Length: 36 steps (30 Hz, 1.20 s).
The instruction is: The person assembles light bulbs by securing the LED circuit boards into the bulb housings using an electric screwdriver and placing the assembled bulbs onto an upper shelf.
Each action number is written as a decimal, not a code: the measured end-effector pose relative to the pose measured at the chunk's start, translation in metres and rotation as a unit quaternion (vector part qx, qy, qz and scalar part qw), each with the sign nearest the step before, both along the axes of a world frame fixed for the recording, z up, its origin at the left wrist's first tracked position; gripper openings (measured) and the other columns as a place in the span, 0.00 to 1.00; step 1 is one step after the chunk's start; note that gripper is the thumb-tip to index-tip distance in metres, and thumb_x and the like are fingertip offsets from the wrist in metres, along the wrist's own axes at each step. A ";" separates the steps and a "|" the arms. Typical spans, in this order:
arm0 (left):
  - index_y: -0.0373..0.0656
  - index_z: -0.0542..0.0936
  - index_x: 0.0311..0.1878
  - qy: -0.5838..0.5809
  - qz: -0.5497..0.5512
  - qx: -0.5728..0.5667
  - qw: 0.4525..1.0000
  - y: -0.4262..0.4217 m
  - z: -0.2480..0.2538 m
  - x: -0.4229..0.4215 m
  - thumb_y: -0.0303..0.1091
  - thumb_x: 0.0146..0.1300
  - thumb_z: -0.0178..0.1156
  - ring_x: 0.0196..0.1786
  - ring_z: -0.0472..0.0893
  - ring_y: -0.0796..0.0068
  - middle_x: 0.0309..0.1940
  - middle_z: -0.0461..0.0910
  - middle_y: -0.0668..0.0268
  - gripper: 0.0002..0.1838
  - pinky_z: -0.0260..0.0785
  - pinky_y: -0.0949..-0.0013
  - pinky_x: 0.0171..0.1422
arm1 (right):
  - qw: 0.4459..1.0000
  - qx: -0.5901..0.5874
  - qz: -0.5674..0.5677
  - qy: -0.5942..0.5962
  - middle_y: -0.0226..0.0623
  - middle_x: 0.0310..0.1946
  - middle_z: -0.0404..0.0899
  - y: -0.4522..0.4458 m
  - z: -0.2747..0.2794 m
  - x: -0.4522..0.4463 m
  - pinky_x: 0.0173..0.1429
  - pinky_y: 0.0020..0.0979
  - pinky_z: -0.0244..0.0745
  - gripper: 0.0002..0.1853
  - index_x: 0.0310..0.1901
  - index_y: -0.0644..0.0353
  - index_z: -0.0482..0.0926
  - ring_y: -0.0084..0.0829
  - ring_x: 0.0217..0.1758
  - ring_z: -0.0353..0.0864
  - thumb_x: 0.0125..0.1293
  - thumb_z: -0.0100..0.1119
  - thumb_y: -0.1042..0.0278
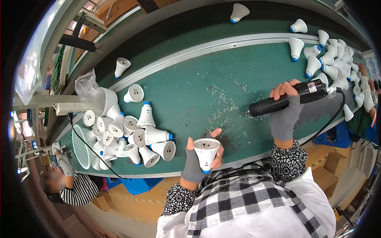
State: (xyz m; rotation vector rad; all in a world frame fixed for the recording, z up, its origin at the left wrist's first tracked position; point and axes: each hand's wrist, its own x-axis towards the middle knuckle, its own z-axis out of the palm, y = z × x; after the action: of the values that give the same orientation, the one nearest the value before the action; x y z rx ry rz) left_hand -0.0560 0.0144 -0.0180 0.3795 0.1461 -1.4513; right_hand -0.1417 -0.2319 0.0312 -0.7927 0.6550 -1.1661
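My left hand (193, 159), in a grey fingerless glove, is closed around a white LED bulb housing (206, 154) with a blue base. The housing is upright, its round open face up and the blue end down, near the bench's front edge. In my right hand (286, 107), also gloved in grey, is a black electric screwdriver (270, 105). Its bit points left, over a scatter of small screws (222, 109) on the green work surface (178, 79). The tool tip is apart from the housing.
Several bulb housings (145, 135) crowd the left side beside a pale green basket (79, 146). Another cluster (337, 59) fills the far right. A black cord (329, 129) trails from the screwdriver. One co-worker (75, 186) is at lower left; another person's hand (362, 70) shows at right.
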 end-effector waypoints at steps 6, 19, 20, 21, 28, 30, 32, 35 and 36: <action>0.33 0.69 0.63 -0.219 -0.048 0.137 0.965 -0.008 0.029 0.000 0.63 0.39 0.75 0.46 0.77 0.69 0.44 0.78 0.62 0.53 0.68 0.65 0.55 | 0.999 -0.017 0.004 0.033 0.32 0.22 0.68 0.002 -0.012 0.010 0.37 0.31 0.73 0.09 0.41 0.62 0.69 0.25 0.25 0.72 0.62 0.57 0.76; 0.39 0.71 0.60 -0.501 -0.057 0.126 0.854 -0.031 0.033 0.007 0.34 0.43 0.74 0.63 0.69 0.73 0.64 0.67 0.64 0.37 0.62 0.69 0.66 | 0.998 0.041 0.002 -0.037 0.31 0.22 0.67 -0.006 0.003 0.003 0.38 0.31 0.72 0.09 0.41 0.60 0.68 0.26 0.25 0.72 0.62 0.57 0.74; 0.39 0.71 0.59 -0.491 -0.057 0.127 0.860 -0.034 0.037 0.007 0.33 0.44 0.74 0.64 0.68 0.73 0.64 0.66 0.63 0.36 0.61 0.69 0.67 | 0.998 0.042 0.003 -0.045 0.31 0.22 0.67 -0.006 0.003 0.002 0.38 0.32 0.72 0.09 0.41 0.60 0.68 0.26 0.25 0.72 0.62 0.57 0.74; 0.39 0.71 0.59 -0.481 -0.058 0.128 0.866 -0.035 0.040 0.006 0.32 0.44 0.74 0.64 0.68 0.72 0.65 0.65 0.63 0.36 0.61 0.68 0.67 | 0.999 0.031 0.004 -0.029 0.31 0.23 0.67 -0.006 0.002 0.003 0.38 0.32 0.72 0.09 0.41 0.60 0.68 0.26 0.26 0.72 0.62 0.57 0.74; 0.38 0.72 0.58 -0.480 -0.072 0.129 0.864 -0.030 0.042 0.003 0.32 0.44 0.74 0.64 0.68 0.71 0.64 0.66 0.62 0.35 0.60 0.67 0.68 | 0.999 -0.015 0.009 0.045 0.30 0.22 0.67 -0.001 -0.023 0.011 0.37 0.31 0.73 0.09 0.41 0.61 0.69 0.25 0.26 0.73 0.63 0.58 0.73; 0.38 0.72 0.57 -0.490 -0.073 0.128 0.859 -0.029 0.040 0.003 0.33 0.45 0.74 0.64 0.68 0.70 0.64 0.66 0.62 0.34 0.60 0.67 0.68 | 0.998 -0.019 0.004 0.054 0.30 0.22 0.67 -0.001 -0.023 0.011 0.37 0.31 0.73 0.08 0.40 0.61 0.69 0.25 0.26 0.73 0.64 0.58 0.73; 0.38 0.72 0.58 -0.502 -0.072 0.128 0.852 -0.028 0.038 0.005 0.33 0.44 0.74 0.65 0.67 0.70 0.65 0.65 0.62 0.35 0.60 0.66 0.69 | 0.998 -0.012 0.001 0.057 0.31 0.22 0.67 0.000 -0.020 0.011 0.38 0.31 0.73 0.08 0.39 0.61 0.69 0.25 0.26 0.73 0.64 0.57 0.72; 0.38 0.72 0.58 -0.503 -0.069 0.138 0.850 -0.029 0.035 0.003 0.35 0.43 0.75 0.68 0.65 0.67 0.66 0.64 0.60 0.36 0.59 0.65 0.70 | 1.000 0.017 0.018 0.011 0.30 0.23 0.67 -0.003 -0.010 0.005 0.39 0.31 0.72 0.07 0.39 0.60 0.68 0.25 0.27 0.72 0.64 0.57 0.72; 0.38 0.72 0.58 -0.501 -0.068 0.142 0.851 -0.030 0.034 0.002 0.35 0.43 0.75 0.69 0.65 0.66 0.66 0.63 0.59 0.37 0.59 0.64 0.70 | 0.999 0.044 0.016 -0.004 0.30 0.23 0.67 -0.003 -0.004 0.004 0.39 0.31 0.72 0.07 0.38 0.59 0.68 0.25 0.27 0.71 0.64 0.57 0.71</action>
State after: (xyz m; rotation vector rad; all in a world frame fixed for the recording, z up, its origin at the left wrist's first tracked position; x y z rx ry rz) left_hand -0.0537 -0.0155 0.0164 1.3648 -0.5287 -1.2005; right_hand -0.1378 -0.2348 0.0270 -0.7218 0.6796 -1.1036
